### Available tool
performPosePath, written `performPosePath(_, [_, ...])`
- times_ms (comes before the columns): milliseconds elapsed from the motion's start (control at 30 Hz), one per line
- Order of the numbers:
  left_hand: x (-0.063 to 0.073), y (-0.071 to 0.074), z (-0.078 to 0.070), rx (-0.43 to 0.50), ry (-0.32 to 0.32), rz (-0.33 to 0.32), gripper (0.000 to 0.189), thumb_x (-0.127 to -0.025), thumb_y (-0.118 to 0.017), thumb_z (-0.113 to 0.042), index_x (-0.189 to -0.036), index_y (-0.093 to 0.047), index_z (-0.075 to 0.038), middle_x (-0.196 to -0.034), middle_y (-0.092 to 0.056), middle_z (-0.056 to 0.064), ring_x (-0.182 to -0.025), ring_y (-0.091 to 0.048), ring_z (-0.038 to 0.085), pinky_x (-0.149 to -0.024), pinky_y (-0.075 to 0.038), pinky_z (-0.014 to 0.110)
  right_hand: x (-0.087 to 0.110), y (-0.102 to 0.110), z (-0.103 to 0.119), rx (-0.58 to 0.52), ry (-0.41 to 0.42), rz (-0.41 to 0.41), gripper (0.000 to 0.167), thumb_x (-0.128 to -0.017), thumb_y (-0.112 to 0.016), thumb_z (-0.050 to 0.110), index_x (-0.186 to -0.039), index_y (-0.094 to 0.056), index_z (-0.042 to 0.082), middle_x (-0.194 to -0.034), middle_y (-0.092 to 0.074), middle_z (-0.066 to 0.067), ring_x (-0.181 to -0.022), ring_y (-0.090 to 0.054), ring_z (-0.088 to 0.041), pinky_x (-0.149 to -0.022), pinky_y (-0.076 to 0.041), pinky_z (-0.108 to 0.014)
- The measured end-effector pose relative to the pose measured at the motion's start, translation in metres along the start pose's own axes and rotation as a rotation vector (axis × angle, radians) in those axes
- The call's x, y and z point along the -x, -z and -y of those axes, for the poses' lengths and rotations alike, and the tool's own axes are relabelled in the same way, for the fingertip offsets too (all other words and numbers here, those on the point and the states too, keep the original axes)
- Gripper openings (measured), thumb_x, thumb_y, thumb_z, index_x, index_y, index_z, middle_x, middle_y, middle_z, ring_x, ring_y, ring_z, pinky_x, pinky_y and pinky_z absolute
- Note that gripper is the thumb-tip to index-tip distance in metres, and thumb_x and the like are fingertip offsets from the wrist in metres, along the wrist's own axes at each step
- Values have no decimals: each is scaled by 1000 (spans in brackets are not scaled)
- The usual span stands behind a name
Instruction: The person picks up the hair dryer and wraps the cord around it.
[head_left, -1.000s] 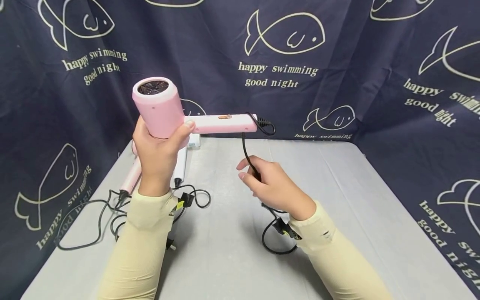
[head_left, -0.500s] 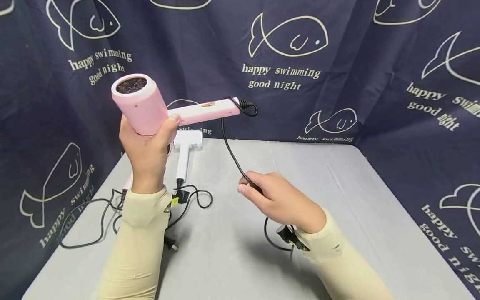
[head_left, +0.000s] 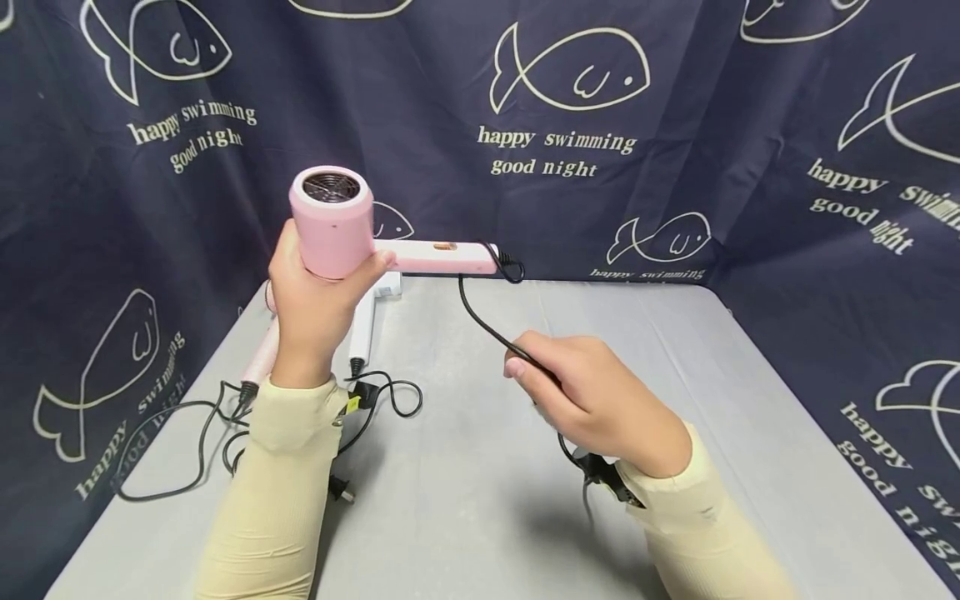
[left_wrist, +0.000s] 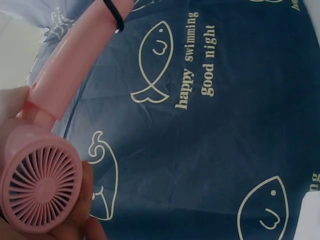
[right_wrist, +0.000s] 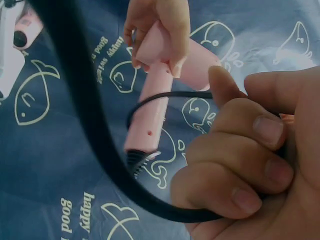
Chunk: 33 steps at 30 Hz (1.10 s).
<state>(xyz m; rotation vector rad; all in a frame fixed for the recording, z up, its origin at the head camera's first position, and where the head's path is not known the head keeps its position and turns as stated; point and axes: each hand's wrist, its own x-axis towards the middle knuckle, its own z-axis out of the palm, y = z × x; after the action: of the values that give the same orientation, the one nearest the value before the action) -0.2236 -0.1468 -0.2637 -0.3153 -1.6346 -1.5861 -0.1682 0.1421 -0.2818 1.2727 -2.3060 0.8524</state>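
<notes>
A pink hair dryer (head_left: 337,237) is held up above the table by my left hand (head_left: 311,308), whose fingers and thumb wrap its barrel. Its handle (head_left: 435,257) points right, with the black cord (head_left: 480,318) looped over the handle's end. The slotted pink vent (left_wrist: 44,187) faces the left wrist view. My right hand (head_left: 600,392) grips the cord, its fingers (right_wrist: 230,150) curled over it in the right wrist view. From that fist the cord hangs down past the wrist.
On the grey table (head_left: 465,517) at left lie a second pink hair dryer (head_left: 262,354) and a white hair dryer (head_left: 362,329), partly hidden by my left hand. Their black cords (head_left: 202,467) and a plug (head_left: 341,490) spread near my left sleeve. A dark fish-print curtain (head_left: 420,100) stands behind.
The hair dryer swung up and left, then came back down and right. My right hand closed round the cord and moved right and lower along it.
</notes>
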Motion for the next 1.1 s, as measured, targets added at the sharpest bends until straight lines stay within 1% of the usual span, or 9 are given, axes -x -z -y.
performPosePath(200, [-1,-1,3,-9,20,134,56,-69,-89,-1,-119,-66,-7,-99,-66,-4,-92,-61,19,-87,-50,29,-1,14,-3,59,59,-114,12,-102,-58,9,-95,-66,17,-73,-47,14,-63,-45,1,-61,-40,-14])
performPosePath(267, [-2,-2,3,1,21,174,57,-70,-89,-2,-121,-66,-8,-101,-67,-1,-95,-62,20,-89,-50,29,-2,20,-5,79,75,-166,13,-101,-58,8,-98,-69,14,-73,-47,13,-63,-44,1,-62,-40,-15])
performPosePath(367, [-2,-1,1,-18,24,238,60,-70,-91,-4,-124,-66,-10,-103,-68,2,-98,-62,19,-92,-49,29,-1,29,-10,94,89,-249,16,-101,-58,7,-103,-73,11,-72,-49,11,-63,-43,2,-62,-39,-16])
performPosePath(467, [1,1,-1,-49,50,304,62,-69,-91,-5,-125,-66,-10,-103,-68,1,-97,-62,18,-91,-49,29,1,33,-15,94,98,-325,17,-100,-59,7,-105,-75,8,-72,-54,8,-64,-43,2,-63,-39,-16])
performPosePath(600, [7,5,-5,-44,72,381,63,-67,-91,-2,-125,-65,-9,-102,-67,2,-94,-62,20,-90,-50,29,4,35,-21,73,75,-397,15,-99,-62,6,-103,-76,5,-72,-59,3,-64,-44,2,-62,-39,-16])
performPosePath(733, [8,6,-9,-14,51,412,65,-67,-91,0,-126,-66,-9,-103,-67,3,-94,-61,23,-89,-50,30,3,35,-30,59,1,-449,11,-96,-66,2,-100,-77,5,-71,-59,3,-62,-42,1,-59,-36,-18])
performPosePath(900, [9,7,-15,26,46,433,64,-66,-90,2,-125,-67,-8,-102,-67,4,-93,-60,24,-87,-49,31,3,29,-44,64,-105,-464,9,-96,-70,5,-98,-77,12,-69,-53,5,-59,-42,-4,-56,-34,-20])
performPosePath(967, [9,8,-17,39,50,434,63,-65,-90,4,-123,-68,-7,-100,-67,4,-93,-60,25,-87,-49,31,3,25,-50,65,-144,-445,8,-97,-71,9,-98,-77,14,-68,-51,6,-59,-43,-5,-56,-34,-20])
performPosePath(1100, [10,9,-21,57,51,427,61,-65,-89,6,-121,-69,-7,-96,-68,2,-90,-61,24,-85,-50,30,1,16,-60,53,-215,-374,7,-100,-69,18,-100,-76,17,-70,-52,6,-61,-45,-7,-57,-36,-22])
